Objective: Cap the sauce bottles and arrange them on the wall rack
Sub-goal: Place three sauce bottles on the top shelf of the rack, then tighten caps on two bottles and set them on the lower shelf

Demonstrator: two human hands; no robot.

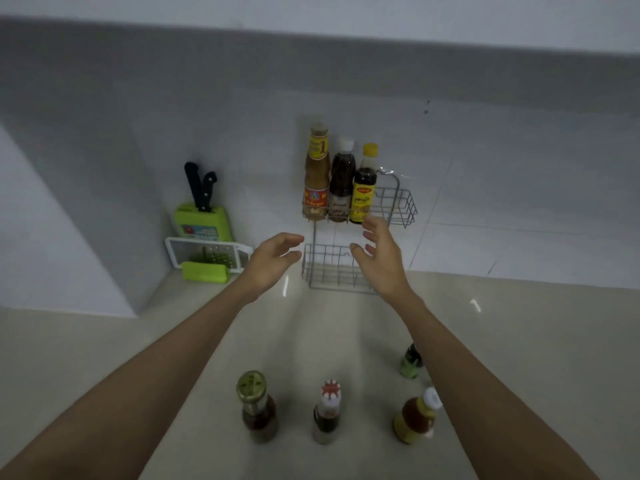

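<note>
A two-tier wire wall rack (403,206) hangs on the tiled wall. Its upper tier holds three capped bottles side by side: a tall brown sauce bottle (316,171), a dark bottle with a white cap (342,180) and a dark bottle with a yellow cap (363,183). The lower tier (323,268) holds nothing. My left hand (273,259) and my right hand (379,258) hover open in front of the rack, holding nothing. On the counter near me stand a gold-lidded bottle (256,405), a red-and-white-capped bottle (327,412), a white-capped bottle (417,415) and a small green bottle (411,362), partly hidden by my right forearm.
A green knife block (202,220) with two black-handled knives stands in the corner at the left, with a white and green grater (207,259) lying in front of it. The beige counter (536,358) spreads out to the right.
</note>
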